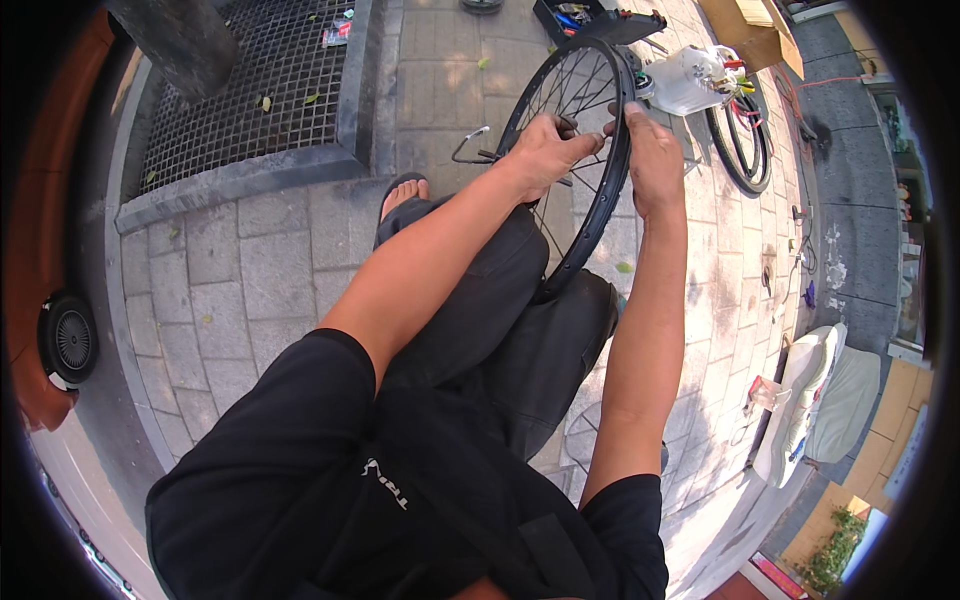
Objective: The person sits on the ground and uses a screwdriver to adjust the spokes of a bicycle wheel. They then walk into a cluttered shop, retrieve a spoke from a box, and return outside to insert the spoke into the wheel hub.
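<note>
A bare black bicycle wheel rim (592, 225) with thin spokes stands tilted between my knees, with no tyre on it. My right hand (655, 165) is closed round the rim's right side, fingertips reaching to its inner edge. Inside the wheel, among the spokes, my left hand (543, 158) has its fingers curled and its thumb pointing toward the rim. What its fingertips pinch is too small to make out. The hub is mostly hidden behind my left hand.
Beyond the wheel are an open black toolbox (600, 28), a white plastic container (690, 82) with tools and a cardboard box (757, 38). A black bicycle tyre (757, 165) lies right. A raised kerb (245, 185) frames a tree grate (290, 110) at left.
</note>
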